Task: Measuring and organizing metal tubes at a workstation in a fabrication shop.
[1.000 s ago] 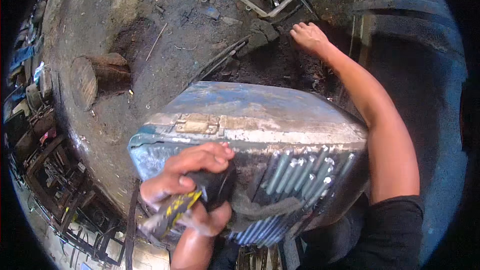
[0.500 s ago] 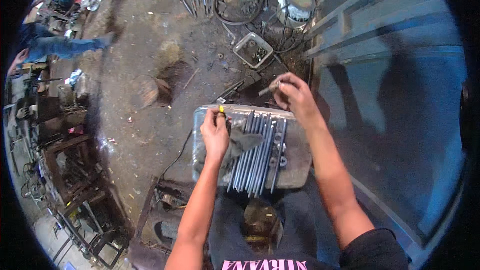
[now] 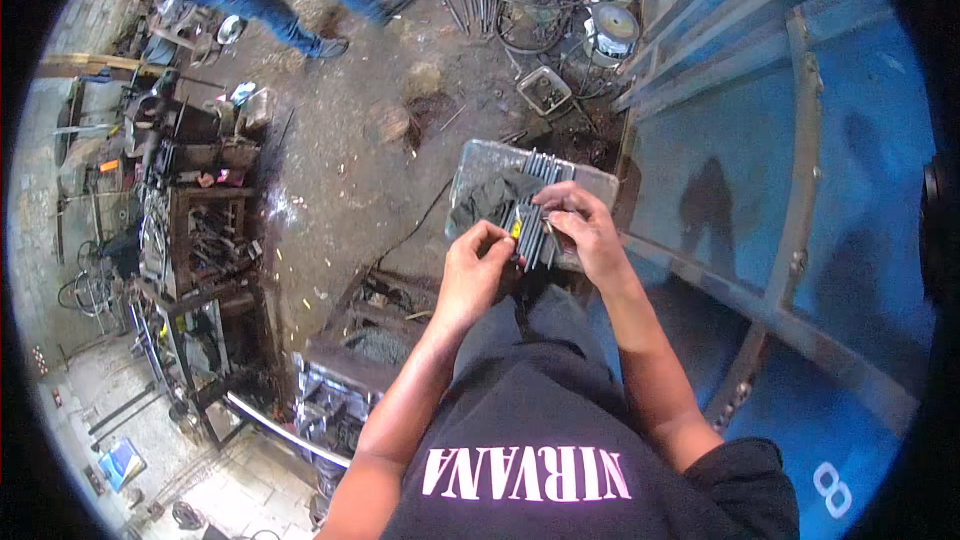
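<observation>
A bundle of dark metal rods (image 3: 545,166) lies lengthwise on a small pale-topped table (image 3: 484,152) before me. Left of the rods a grey cloth (image 3: 488,202) is crumpled. My left hand (image 3: 480,268) is closed in a pinch on a small yellow-and-dark object (image 3: 516,228), over the near part of the rods. Across from it my right hand (image 3: 588,238) has its thumb and fingers drawn together close to the rods' right side. A short metal-looking piece shows at those fingers, too small to name. Both hands partly cover the rods.
Beyond the table sits a square tray (image 3: 543,90) of small parts, with a white bucket (image 3: 612,35) and cables behind. A blue metal wall (image 3: 700,160) rises on the right. Another person's legs (image 3: 300,0) are at the far left. Cluttered metal shelving (image 3: 205,230) lines the left.
My right hand has come from beyond the table's far right corner to the rods, nearer my left hand. The view has shifted, and the other person shows more fully.
</observation>
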